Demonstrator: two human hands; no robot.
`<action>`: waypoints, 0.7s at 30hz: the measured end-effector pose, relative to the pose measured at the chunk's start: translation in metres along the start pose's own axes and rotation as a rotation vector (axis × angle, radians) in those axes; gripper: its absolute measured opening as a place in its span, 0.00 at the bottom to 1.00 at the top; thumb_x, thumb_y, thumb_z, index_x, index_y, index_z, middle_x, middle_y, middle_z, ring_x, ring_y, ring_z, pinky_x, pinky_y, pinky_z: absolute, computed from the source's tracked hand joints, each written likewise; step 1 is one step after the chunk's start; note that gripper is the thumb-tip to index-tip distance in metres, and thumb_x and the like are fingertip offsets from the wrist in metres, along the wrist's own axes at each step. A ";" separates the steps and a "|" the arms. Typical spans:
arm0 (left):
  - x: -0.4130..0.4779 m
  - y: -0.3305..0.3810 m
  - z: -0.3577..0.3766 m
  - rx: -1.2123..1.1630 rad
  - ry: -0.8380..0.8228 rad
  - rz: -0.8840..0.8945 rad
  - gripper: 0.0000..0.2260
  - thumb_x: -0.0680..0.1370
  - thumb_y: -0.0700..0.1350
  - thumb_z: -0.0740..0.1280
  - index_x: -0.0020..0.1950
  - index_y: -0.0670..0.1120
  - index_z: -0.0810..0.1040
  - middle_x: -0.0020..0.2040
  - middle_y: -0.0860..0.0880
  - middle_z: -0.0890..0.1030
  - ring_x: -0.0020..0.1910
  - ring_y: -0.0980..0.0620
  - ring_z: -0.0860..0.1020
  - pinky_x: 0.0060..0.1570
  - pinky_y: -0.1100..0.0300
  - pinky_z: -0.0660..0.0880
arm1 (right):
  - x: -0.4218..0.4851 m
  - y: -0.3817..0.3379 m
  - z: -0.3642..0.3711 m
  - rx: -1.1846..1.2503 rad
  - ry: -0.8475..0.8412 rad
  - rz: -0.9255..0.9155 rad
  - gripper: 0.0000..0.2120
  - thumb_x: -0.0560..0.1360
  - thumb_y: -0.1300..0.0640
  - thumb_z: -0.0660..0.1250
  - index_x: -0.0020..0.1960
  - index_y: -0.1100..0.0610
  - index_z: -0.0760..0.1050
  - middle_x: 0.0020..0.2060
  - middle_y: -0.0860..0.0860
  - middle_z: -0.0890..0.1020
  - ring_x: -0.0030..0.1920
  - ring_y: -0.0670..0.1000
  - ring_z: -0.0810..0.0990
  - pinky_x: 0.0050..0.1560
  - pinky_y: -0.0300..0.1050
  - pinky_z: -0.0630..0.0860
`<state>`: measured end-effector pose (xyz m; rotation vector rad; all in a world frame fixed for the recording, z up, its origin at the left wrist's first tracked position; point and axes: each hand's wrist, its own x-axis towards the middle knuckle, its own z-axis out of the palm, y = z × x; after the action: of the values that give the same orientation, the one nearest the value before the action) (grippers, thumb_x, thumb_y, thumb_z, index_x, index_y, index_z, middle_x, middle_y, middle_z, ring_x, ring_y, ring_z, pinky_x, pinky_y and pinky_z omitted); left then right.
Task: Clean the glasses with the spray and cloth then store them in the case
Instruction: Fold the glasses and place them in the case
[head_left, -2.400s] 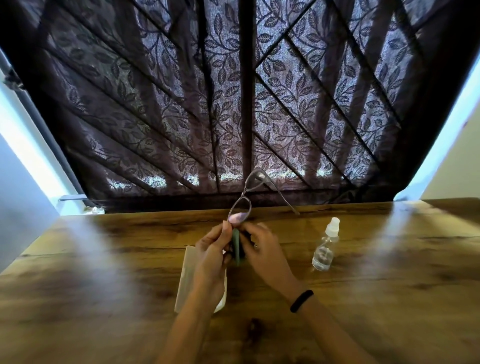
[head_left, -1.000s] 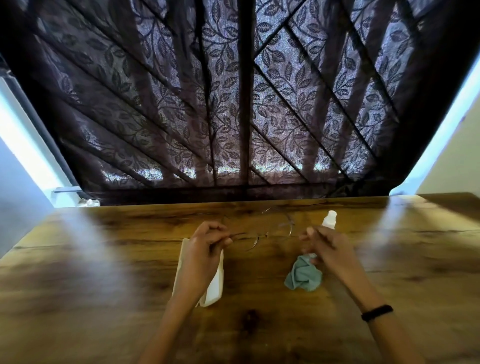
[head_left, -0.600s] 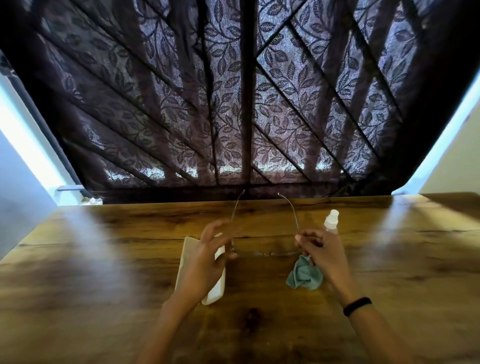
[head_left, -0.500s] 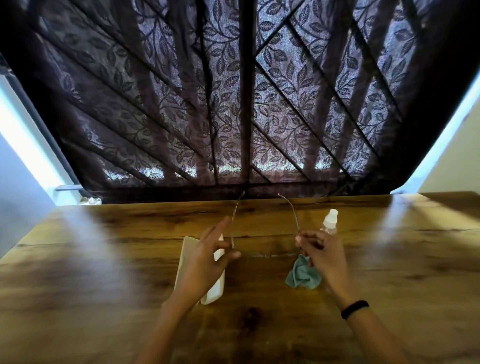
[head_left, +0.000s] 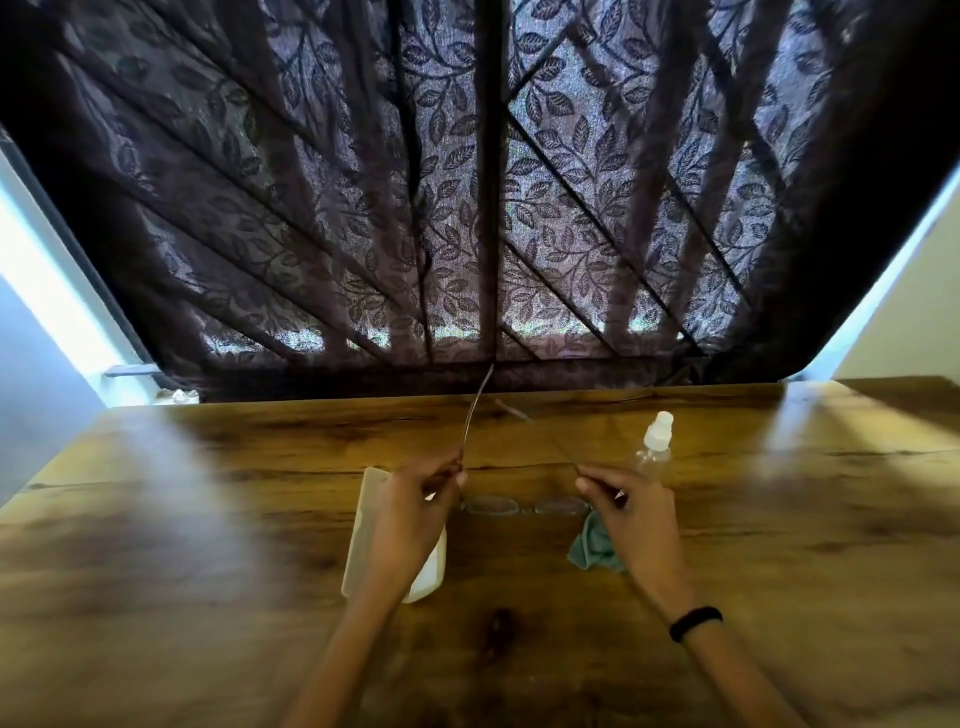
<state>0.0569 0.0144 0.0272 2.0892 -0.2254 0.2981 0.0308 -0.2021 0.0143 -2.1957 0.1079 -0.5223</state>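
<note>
Thin-framed glasses (head_left: 522, 505) hang just above the wooden table (head_left: 208, 597), lenses toward me and both temples spread and pointing away. My left hand (head_left: 410, 519) pinches the left temple near its hinge. My right hand (head_left: 631, 514) pinches the right temple. The white glasses case (head_left: 363, 525) lies on the table under my left hand, partly hidden by it. A crumpled teal cloth (head_left: 589, 548) rests on the table below my right hand. The small clear spray bottle (head_left: 655, 441) with a white cap stands upright just beyond my right hand.
A dark leaf-patterned curtain (head_left: 483, 208) hangs along the table's far edge. Pale walls (head_left: 914, 312) flank it on both sides. A black band (head_left: 695, 622) circles my right wrist.
The cloth left my hands and now lies on the table. The glasses came down from upright to level, and both hands now hold the spread temples.
</note>
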 end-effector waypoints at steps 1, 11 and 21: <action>0.000 0.001 0.000 -0.010 0.003 0.009 0.11 0.74 0.41 0.68 0.57 0.47 0.78 0.45 0.55 0.81 0.47 0.60 0.79 0.41 0.80 0.70 | -0.001 0.000 0.000 -0.046 -0.018 -0.050 0.10 0.72 0.60 0.69 0.53 0.55 0.80 0.48 0.48 0.82 0.45 0.39 0.76 0.46 0.26 0.70; 0.002 0.004 -0.002 0.111 -0.005 0.174 0.12 0.75 0.40 0.67 0.58 0.48 0.78 0.50 0.55 0.80 0.49 0.60 0.78 0.47 0.76 0.71 | -0.008 0.000 0.003 -0.140 -0.095 -0.181 0.09 0.73 0.62 0.67 0.51 0.53 0.81 0.43 0.43 0.78 0.48 0.46 0.71 0.45 0.31 0.65; -0.002 0.001 0.007 0.237 -0.200 0.337 0.17 0.75 0.33 0.63 0.60 0.49 0.77 0.45 0.55 0.73 0.45 0.60 0.71 0.45 0.75 0.66 | 0.003 -0.010 0.000 0.214 -0.098 0.083 0.10 0.71 0.63 0.70 0.50 0.54 0.75 0.39 0.41 0.78 0.40 0.35 0.78 0.40 0.22 0.71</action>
<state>0.0561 0.0083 0.0238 2.3137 -0.6959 0.3291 0.0330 -0.1966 0.0224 -1.9945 0.0865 -0.3612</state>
